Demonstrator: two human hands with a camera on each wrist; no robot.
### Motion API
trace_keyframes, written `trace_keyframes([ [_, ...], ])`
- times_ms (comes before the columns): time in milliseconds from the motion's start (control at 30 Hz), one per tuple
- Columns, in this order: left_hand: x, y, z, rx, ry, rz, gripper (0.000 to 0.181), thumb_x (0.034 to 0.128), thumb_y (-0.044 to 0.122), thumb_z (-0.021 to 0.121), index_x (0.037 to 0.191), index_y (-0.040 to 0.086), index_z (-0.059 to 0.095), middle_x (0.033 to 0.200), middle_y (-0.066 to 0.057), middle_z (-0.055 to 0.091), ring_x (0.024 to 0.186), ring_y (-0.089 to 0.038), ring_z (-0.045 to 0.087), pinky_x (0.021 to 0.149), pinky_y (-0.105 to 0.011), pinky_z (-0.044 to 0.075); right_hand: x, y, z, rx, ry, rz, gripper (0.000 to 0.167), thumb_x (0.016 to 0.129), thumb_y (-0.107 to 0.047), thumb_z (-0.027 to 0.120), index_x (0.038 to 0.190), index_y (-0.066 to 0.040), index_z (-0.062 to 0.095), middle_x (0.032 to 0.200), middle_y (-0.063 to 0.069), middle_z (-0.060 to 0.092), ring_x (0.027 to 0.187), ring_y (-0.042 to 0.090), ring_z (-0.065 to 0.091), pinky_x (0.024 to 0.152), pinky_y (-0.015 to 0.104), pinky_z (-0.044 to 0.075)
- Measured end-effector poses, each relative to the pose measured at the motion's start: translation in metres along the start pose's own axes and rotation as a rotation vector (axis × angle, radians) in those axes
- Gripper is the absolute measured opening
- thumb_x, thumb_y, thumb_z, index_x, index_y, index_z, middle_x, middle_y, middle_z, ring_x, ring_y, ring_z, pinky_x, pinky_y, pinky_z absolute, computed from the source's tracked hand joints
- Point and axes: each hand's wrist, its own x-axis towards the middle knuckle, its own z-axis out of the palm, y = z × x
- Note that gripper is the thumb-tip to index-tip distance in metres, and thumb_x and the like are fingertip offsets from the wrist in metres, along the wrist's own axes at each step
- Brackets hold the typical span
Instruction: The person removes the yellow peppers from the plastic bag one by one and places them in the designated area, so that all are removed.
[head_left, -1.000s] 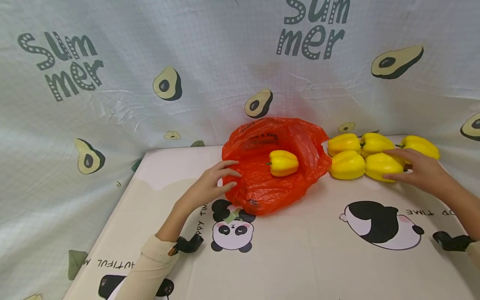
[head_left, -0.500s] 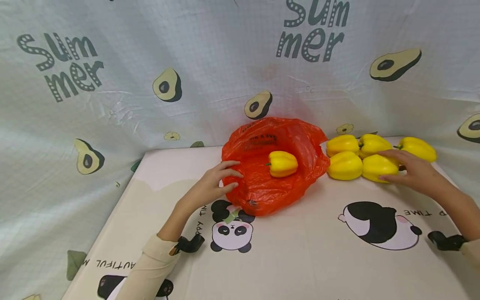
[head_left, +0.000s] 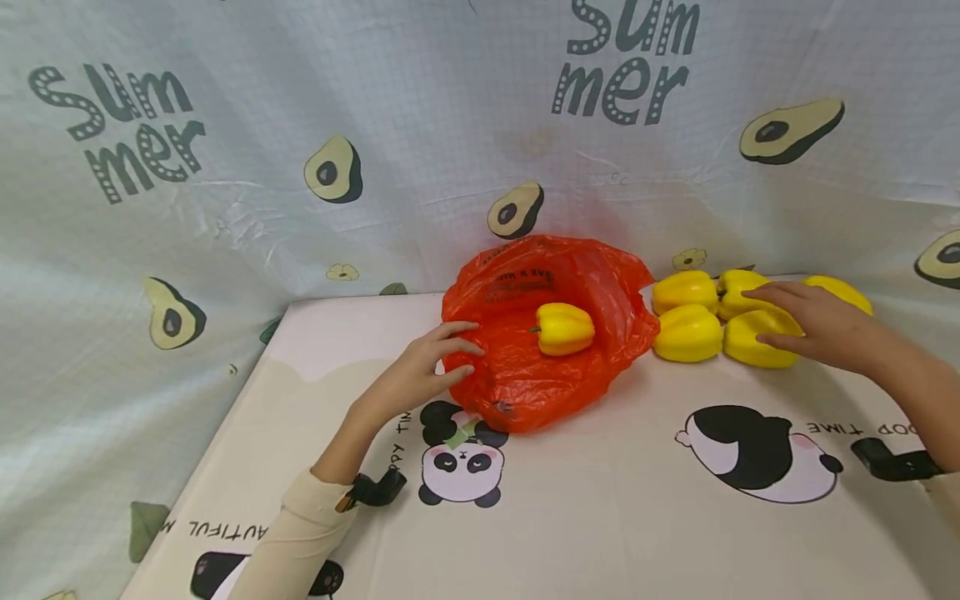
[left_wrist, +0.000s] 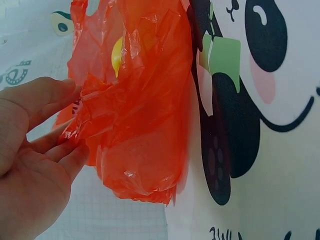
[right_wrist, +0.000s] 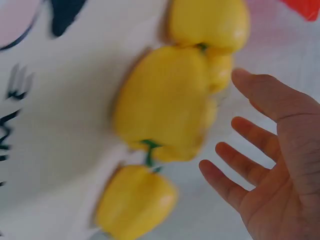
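A red plastic bag (head_left: pixel 525 375) lies on the table with its mouth facing forward, and one yellow bell pepper (head_left: pixel 564 330) rests inside. At the bag's left rim, my left hand (head_left: pixel 412 372) holds the plastic between thumb and fingers, as the left wrist view shows at the crumpled bag edge (left_wrist: pixel 92 117). My right hand (head_left: pixel 836 329) hovers over the group of peppers at the right, its fingers spread and holding nothing. Nearest to it is the front right yellow bell pepper (head_left: pixel 759 342). The right wrist view shows the right hand (right_wrist: pixel 280 155) apart from the peppers.
Beside the bag sit further yellow bell peppers: one front left (head_left: pixel 687 335), one back left (head_left: pixel 684 292), one back middle (head_left: pixel 735 287), one far right (head_left: pixel 842 292). A printed curtain (head_left: pixel 420 125) hangs behind the panda-patterned table (head_left: pixel 600 500).
My right hand, earlier around the front right pepper, has risen off it, and its fingers now sit above. That pepper has barely moved. My left hand stays at the bag's rim.
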Motion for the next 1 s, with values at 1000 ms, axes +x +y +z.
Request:
trace_keyframes([
  [1000,-0.004,-0.001,-0.004,0.003,0.014,0.018,0.022,0.0949,0.008,0.070,0.117,0.008,0.073,0.150,-0.013,0.050,0.141,-0.034,0.044,0.111,-0.050,0.044,0.015,-0.163,-0.025,-0.023,0.172,-0.313,0.037,0.089,-0.010,0.075,0.126,-0.009,0.069,0.123,0.012,0.070,0.112,0.033,0.066,0.082,0.046,0.062],
])
